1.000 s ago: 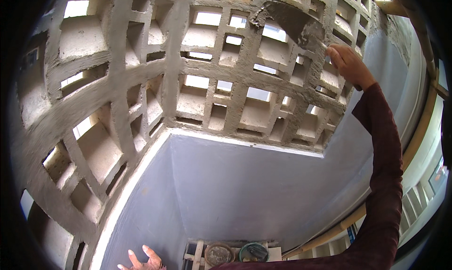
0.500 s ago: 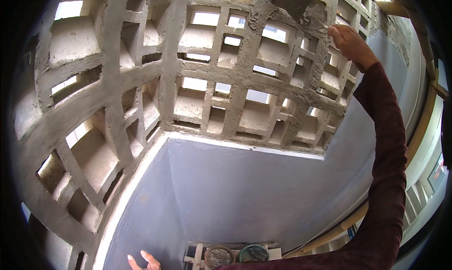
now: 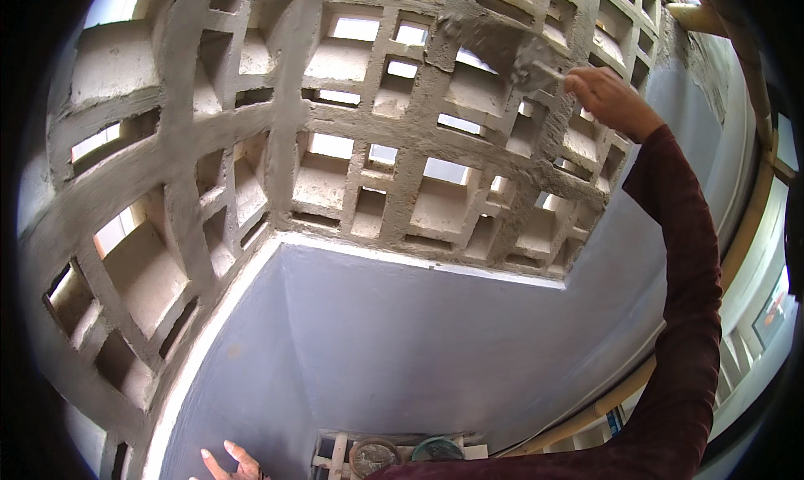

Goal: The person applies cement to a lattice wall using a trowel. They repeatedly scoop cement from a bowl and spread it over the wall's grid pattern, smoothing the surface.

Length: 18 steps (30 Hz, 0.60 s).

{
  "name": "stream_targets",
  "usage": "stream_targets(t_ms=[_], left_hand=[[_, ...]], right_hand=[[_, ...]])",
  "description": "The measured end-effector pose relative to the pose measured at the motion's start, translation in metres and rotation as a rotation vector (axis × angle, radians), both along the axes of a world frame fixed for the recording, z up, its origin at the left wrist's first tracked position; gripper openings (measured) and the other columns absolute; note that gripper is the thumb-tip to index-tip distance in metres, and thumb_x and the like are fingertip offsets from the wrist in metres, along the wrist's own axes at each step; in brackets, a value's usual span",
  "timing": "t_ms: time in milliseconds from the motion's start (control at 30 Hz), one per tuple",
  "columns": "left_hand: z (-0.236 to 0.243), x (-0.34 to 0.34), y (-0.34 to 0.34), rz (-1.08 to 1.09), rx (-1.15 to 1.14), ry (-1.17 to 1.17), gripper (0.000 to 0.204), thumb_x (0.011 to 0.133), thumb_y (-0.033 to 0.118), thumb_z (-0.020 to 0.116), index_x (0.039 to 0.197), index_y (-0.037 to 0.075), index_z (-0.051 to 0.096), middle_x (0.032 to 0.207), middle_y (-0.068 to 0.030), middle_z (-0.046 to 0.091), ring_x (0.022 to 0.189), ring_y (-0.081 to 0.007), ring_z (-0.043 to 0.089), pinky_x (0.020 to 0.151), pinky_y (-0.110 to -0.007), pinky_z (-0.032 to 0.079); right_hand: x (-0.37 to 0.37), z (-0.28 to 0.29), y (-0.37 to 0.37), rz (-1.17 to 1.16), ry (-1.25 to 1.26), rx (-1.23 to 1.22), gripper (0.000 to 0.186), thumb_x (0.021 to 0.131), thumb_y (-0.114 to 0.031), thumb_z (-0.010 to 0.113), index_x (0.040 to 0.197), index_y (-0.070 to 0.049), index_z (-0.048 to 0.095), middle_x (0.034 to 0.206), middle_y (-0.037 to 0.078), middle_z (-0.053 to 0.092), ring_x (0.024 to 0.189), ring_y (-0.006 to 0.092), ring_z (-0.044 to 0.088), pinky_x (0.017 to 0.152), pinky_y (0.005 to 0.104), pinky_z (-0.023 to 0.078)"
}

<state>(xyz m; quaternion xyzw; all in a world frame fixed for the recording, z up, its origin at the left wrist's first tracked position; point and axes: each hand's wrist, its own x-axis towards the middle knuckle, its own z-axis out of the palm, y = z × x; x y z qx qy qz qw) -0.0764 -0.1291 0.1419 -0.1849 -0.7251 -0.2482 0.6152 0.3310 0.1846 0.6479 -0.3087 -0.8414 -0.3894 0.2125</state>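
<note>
While the right hand point(image 3: 615, 101) grips a plastering trowel point(image 3: 531, 64) toward the concrete lattice's point(image 3: 469, 145) right edge, the left hand point(image 3: 244, 470) has spread fingers.

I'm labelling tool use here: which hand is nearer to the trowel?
Right. The right hand holds the trowel up at the lattice wall; the left hand is well away from it, low at the picture's bottom edge, left of centre.

A building site, shown by a mortar-smeared trowel point(image 3: 529, 63) at a raw cement lattice wall point(image 3: 289, 120), bamboo poles point(image 3: 618, 391) alongside and round tubs point(image 3: 374, 456) below.
</note>
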Motion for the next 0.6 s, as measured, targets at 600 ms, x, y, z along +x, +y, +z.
stream_targets(t_ms=[600], left_hand=[[0.012,-0.003,0.005,0.023,-0.035,0.043,0.049,0.067,0.044,0.073,0.109,0.02,0.064,0.141,-0.017,0.032,0.139,-0.0405,0.009,0.108,-0.058,-0.01]], right_hand=[[0.008,0.044,0.018,0.075,0.114,0.224,0.039,0.098,-0.03,0.035,0.084,0.002,0.051,0.071,0.016,0.05,0.071,0.0314,0.051,0.069,0.0418,0.04]])
